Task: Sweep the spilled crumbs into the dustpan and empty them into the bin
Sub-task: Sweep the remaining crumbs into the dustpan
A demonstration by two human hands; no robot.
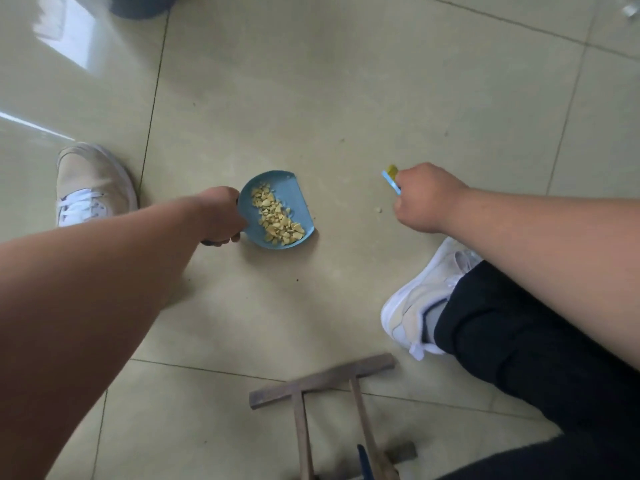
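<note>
The sweeping looks almost finished. Most of the crumbs (277,216) lie already inside the blue dustpan (298,197), in a loose band from its back to its flat front edge. The dustpan sits low over the tiled floor (346,98); I cannot tell if it touches the floor. The left hand (221,216) has its grip closed around the dustpan handle, which the hand hides. The right hand (420,199) has its grip closed around a small blue brush (391,181) with yellowish bristles, well apart from the dustpan. One small crumb (378,209) is left on the floor, just beside the right hand.

A dark round container (142,5) at the top edge may be the bin; its inside is not visible. I judge that the stray crumb and the emptying are left.
</note>
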